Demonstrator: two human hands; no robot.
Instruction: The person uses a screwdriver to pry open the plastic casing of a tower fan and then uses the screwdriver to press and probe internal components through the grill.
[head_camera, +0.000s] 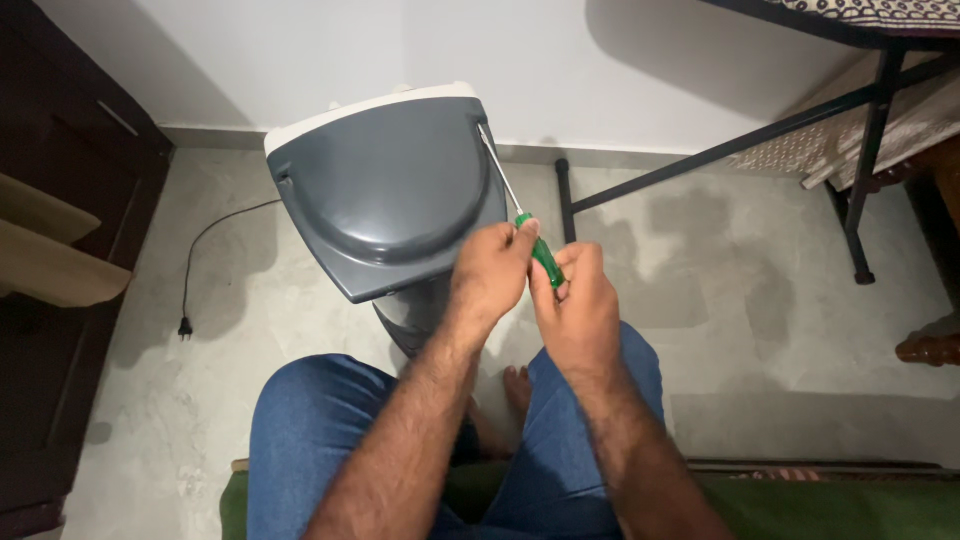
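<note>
both hands, left hand (492, 268) and right hand (578, 305), grip a green screwdriver (545, 258) at a grey appliance (385, 190).

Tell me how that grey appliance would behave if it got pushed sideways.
The grey appliance looks apt to tip: its wide top sits on a narrower base. It seems a rigid plastic shell, so probably stiff and fairly light for its size. Both hands, left hand and right hand, hold the screwdriver, not the appliance, so nothing steadies it.
</note>
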